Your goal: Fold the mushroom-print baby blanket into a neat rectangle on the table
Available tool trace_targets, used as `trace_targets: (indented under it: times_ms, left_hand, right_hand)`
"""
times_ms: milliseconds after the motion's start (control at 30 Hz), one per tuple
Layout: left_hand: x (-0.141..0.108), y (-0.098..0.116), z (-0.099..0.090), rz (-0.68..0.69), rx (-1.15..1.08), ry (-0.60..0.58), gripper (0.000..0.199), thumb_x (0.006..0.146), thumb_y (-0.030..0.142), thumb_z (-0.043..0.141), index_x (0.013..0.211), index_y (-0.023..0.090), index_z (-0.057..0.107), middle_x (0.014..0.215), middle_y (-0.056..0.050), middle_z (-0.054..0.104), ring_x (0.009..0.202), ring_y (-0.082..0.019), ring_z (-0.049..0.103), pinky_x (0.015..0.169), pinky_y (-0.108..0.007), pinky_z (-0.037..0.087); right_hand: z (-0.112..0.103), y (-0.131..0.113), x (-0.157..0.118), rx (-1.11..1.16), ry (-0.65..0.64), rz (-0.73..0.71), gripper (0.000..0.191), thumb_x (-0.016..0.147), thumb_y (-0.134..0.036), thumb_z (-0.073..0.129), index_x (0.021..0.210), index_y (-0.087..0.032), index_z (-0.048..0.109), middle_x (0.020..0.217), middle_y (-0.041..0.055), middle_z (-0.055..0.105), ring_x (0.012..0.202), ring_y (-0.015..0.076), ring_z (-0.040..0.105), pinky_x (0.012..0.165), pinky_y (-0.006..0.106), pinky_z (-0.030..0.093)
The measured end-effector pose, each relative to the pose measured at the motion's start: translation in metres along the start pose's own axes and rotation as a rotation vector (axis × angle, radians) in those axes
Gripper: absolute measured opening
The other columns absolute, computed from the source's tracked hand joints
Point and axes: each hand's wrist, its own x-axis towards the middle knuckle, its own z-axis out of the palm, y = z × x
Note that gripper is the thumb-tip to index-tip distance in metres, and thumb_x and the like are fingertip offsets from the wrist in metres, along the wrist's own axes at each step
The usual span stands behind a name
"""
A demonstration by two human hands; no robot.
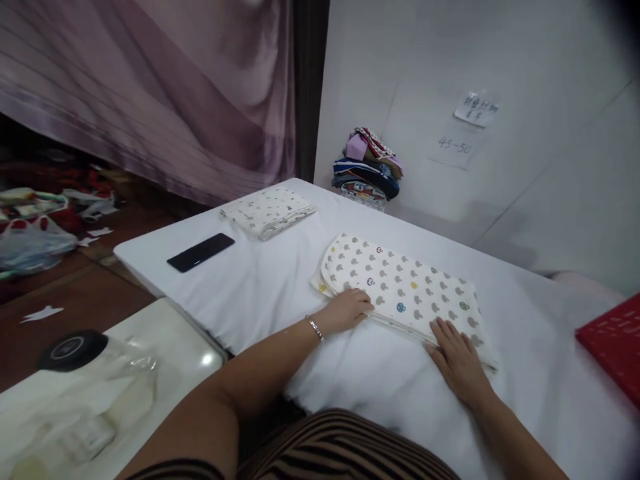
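Observation:
In front of me on the white-covered table (345,373) lies a folded white cloth (400,280) printed with grey and coloured mouse-head shapes. My left hand (349,309) rests at its near edge, left of the middle, with the fingertips on the fabric. A silver bracelet (315,328) circles that wrist. Farther right along the same edge, my right hand (457,360) lies flat, its fingers extended over the cloth. Both hands are open, and the cloth stays down on the table. A second folded cloth (270,210), white with small dark prints, sits toward the far left corner.
A black phone (201,252) lies on the table's left side. At the right edge is a red folded item (613,347). Folded clothes (369,167) are stacked behind the table. A lower white surface (185,333) at left holds a round black object (73,351) and clear plastic.

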Motion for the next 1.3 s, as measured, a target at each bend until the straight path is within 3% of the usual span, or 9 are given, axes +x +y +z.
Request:
trace_targets:
  times_ms: [200, 333, 433, 533, 800, 967, 1067, 1167, 1300]
  left_hand:
    - [-0.038, -0.033, -0.035, -0.161, -0.022, 0.103, 0.020, 0.087, 0.023, 0.049, 0.095, 0.020, 0.066, 0.105, -0.006, 0.064, 0.100, -0.017, 0.054, 0.090, -0.032, 0.042]
    - [-0.066, -0.054, -0.053, -0.397, 0.016, 0.223, 0.021, 0.087, 0.029, 0.049, 0.085, 0.020, 0.068, 0.099, -0.005, 0.066, 0.095, -0.018, 0.056, 0.090, -0.034, 0.041]
    - [-0.075, -0.059, -0.057, -0.645, 0.004, 0.345, 0.023, 0.086, 0.030, 0.048, 0.079, 0.019, 0.067, 0.087, -0.004, 0.067, 0.088, -0.018, 0.056, 0.082, -0.032, 0.042]
    - [-0.072, -0.051, -0.056, -0.739, 0.007, 0.425, 0.023, 0.084, 0.032, 0.048, 0.078, 0.020, 0.066, 0.084, -0.003, 0.066, 0.086, -0.017, 0.055, 0.079, -0.030, 0.041]
    - [-0.041, -0.021, -0.055, -0.957, 0.019, 0.114, 0.034, 0.083, 0.040, 0.043, 0.070, 0.020, 0.068, 0.072, -0.003, 0.066, 0.069, -0.016, 0.057, 0.057, -0.026, 0.032]
    - [-0.031, -0.021, -0.059, -1.023, 0.012, 0.051, 0.041, 0.084, 0.046, 0.040, 0.071, 0.020, 0.069, 0.073, -0.005, 0.068, 0.068, -0.016, 0.059, 0.054, -0.026, 0.029]
    - [-0.025, -0.024, -0.059, -1.061, 0.041, 0.022, 0.040, 0.083, 0.046, 0.042, 0.074, 0.019, 0.070, 0.078, -0.007, 0.070, 0.072, -0.018, 0.062, 0.054, -0.026, 0.031]
    - [-0.021, -0.028, -0.058, -1.113, 0.061, 0.003, 0.036, 0.081, 0.044, 0.044, 0.078, 0.021, 0.071, 0.084, -0.008, 0.071, 0.078, -0.020, 0.063, 0.056, -0.026, 0.034]
    - [-0.017, -0.034, -0.054, -1.160, 0.055, 0.028, 0.028, 0.077, 0.038, 0.047, 0.080, 0.022, 0.070, 0.086, -0.008, 0.071, 0.080, -0.022, 0.063, 0.059, -0.027, 0.036]
  right_hand:
    - [-0.002, -0.001, -0.002, 0.006, 0.032, -0.022, 0.054, 0.094, -0.042, 0.032, 0.145, -0.023, 0.029, 0.144, 0.0090, 0.040, 0.134, 0.0277, 0.033, 0.104, 0.052, 0.034]
    - [-0.002, -0.002, -0.001, 0.019, 0.037, -0.007, 0.053, 0.094, -0.042, 0.032, 0.144, -0.024, 0.031, 0.145, 0.0080, 0.040, 0.135, 0.0273, 0.032, 0.105, 0.052, 0.033]
    - [-0.002, 0.000, -0.002, 0.043, 0.001, 0.012, 0.052, 0.094, -0.042, 0.033, 0.143, -0.025, 0.034, 0.145, 0.0079, 0.040, 0.135, 0.0277, 0.032, 0.105, 0.053, 0.031]
    - [-0.007, -0.003, 0.004, 0.091, -0.055, 0.055, 0.051, 0.094, -0.042, 0.032, 0.141, -0.024, 0.037, 0.146, 0.0087, 0.038, 0.135, 0.0292, 0.031, 0.105, 0.055, 0.031]
    - [-0.031, -0.076, 0.072, 0.376, -0.111, -0.075, 0.048, 0.094, -0.042, 0.035, 0.138, -0.026, 0.043, 0.144, 0.0064, 0.040, 0.136, 0.0273, 0.030, 0.109, 0.051, 0.027]
    - [-0.040, -0.138, 0.134, 0.568, -0.168, -0.279, 0.045, 0.092, -0.030, 0.040, 0.136, -0.021, 0.045, 0.143, 0.0082, 0.043, 0.136, 0.0260, 0.030, 0.110, 0.050, 0.024]
    - [-0.038, -0.169, 0.163, 0.705, -0.153, -0.334, 0.038, 0.088, -0.022, 0.043, 0.124, -0.019, 0.054, 0.129, 0.0097, 0.056, 0.123, 0.0234, 0.046, 0.103, 0.042, 0.034]
    - [-0.030, -0.187, 0.181, 0.841, -0.163, -0.250, 0.028, 0.086, -0.019, 0.044, 0.106, -0.021, 0.063, 0.104, 0.0056, 0.067, 0.099, 0.0192, 0.058, 0.089, 0.033, 0.043]
    - [-0.018, -0.194, 0.194, 0.956, -0.163, 0.025, 0.030, 0.084, -0.024, 0.050, 0.111, -0.021, 0.063, 0.096, 0.0037, 0.068, 0.086, 0.0172, 0.061, 0.081, 0.030, 0.045]
